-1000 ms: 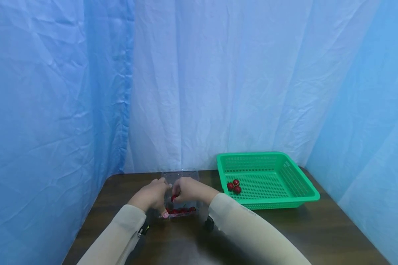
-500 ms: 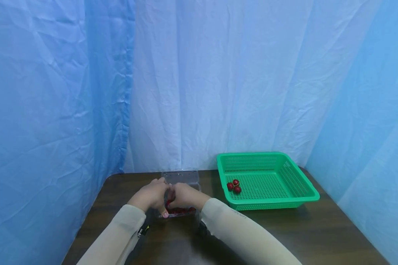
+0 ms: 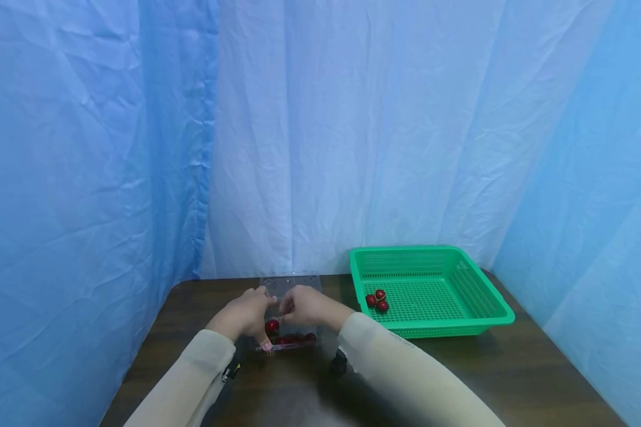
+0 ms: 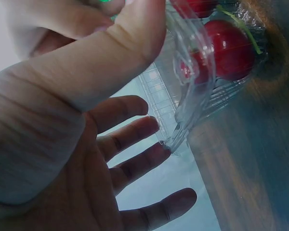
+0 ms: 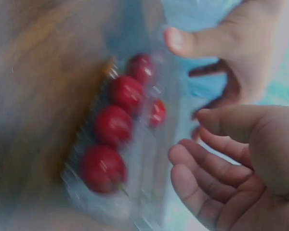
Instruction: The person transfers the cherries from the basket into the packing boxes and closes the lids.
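Note:
A clear plastic clamshell box (image 3: 291, 280) stands at the back of the table, its lid folded back. My left hand (image 3: 247, 315) holds the box at its left side, thumb at the front corner and fingertips against the edge in the left wrist view. Several red cherries (image 5: 112, 126) lie along the front of the box; one cherry (image 3: 272, 327) sits behind them by the left thumb. Over the box hovers my right hand (image 3: 311, 306), its loosely bent fingers holding nothing in the right wrist view. A green stem (image 4: 244, 30) shows on one cherry.
To the right, a green plastic basket (image 3: 443, 328) holds a group of three cherries (image 3: 382, 306) in its left part. The dark wooden table (image 3: 278, 391) ends at blue-white curtains (image 3: 320, 148) on the back and sides.
My right hand dipped into the box with a cherry, let go of it near the left thumb, and has risen back toward the right. The left hand stays put.

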The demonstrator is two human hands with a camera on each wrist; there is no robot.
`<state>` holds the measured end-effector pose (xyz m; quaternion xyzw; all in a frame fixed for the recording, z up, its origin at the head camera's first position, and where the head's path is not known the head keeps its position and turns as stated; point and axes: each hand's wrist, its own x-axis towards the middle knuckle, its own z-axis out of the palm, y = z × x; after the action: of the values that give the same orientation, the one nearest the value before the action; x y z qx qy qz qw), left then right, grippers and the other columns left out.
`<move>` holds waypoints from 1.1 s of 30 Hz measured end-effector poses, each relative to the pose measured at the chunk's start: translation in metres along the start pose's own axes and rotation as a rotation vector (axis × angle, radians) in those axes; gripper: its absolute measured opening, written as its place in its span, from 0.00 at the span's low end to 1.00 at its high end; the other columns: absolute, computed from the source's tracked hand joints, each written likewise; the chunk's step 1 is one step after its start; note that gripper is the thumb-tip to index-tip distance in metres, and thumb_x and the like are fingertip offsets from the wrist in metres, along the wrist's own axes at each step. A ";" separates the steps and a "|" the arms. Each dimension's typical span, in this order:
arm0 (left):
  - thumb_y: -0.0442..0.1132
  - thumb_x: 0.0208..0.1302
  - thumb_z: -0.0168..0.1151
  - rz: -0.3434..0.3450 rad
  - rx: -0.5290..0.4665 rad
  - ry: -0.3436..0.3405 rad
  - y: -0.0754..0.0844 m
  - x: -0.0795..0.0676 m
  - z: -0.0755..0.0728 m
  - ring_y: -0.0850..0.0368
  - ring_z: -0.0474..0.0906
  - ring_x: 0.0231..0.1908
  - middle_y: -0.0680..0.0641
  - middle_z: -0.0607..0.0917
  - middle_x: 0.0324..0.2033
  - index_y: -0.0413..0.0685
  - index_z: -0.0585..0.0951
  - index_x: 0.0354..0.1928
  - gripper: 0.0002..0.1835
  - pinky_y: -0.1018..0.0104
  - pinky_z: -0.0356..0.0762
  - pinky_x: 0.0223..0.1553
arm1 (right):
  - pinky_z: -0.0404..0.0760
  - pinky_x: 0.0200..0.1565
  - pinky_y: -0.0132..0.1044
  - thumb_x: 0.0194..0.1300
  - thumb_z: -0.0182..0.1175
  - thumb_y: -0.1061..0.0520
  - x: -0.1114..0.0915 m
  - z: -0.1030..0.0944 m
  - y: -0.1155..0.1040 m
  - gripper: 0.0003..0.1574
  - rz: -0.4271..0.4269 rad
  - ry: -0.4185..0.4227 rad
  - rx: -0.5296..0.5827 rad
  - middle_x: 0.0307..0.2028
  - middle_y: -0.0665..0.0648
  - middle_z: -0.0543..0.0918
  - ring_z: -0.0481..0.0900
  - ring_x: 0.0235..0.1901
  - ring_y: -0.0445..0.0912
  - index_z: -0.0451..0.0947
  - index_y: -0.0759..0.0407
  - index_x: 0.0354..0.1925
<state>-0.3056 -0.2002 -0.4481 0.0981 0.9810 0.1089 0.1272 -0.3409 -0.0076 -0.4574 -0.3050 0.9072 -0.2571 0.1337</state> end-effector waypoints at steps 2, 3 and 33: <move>0.49 0.39 0.99 -0.005 0.005 -0.003 0.001 0.000 0.000 0.40 0.77 0.69 0.38 0.79 0.74 0.50 0.78 0.82 0.63 0.35 0.89 0.64 | 0.93 0.45 0.35 0.76 0.76 0.56 -0.005 -0.012 0.002 0.04 -0.001 0.003 0.003 0.43 0.49 0.95 0.90 0.39 0.39 0.94 0.53 0.47; 0.49 0.39 0.99 -0.009 0.007 -0.003 0.001 0.000 0.000 0.40 0.77 0.68 0.38 0.79 0.74 0.50 0.77 0.83 0.63 0.35 0.89 0.64 | 0.93 0.45 0.36 0.76 0.75 0.56 -0.009 -0.018 0.003 0.04 -0.001 0.005 0.008 0.43 0.49 0.95 0.90 0.39 0.39 0.94 0.52 0.47; 0.47 0.40 0.98 -0.031 -0.032 0.044 0.005 -0.008 0.000 0.35 0.78 0.73 0.38 0.77 0.78 0.54 0.77 0.83 0.63 0.34 0.88 0.67 | 0.95 0.53 0.51 0.86 0.63 0.52 -0.056 -0.170 0.106 0.24 0.340 0.033 0.079 0.61 0.67 0.91 0.94 0.55 0.56 0.83 0.64 0.70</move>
<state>-0.2972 -0.1968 -0.4452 0.0785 0.9830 0.1250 0.1090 -0.4169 0.1647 -0.3689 -0.1372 0.9369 -0.2713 0.1723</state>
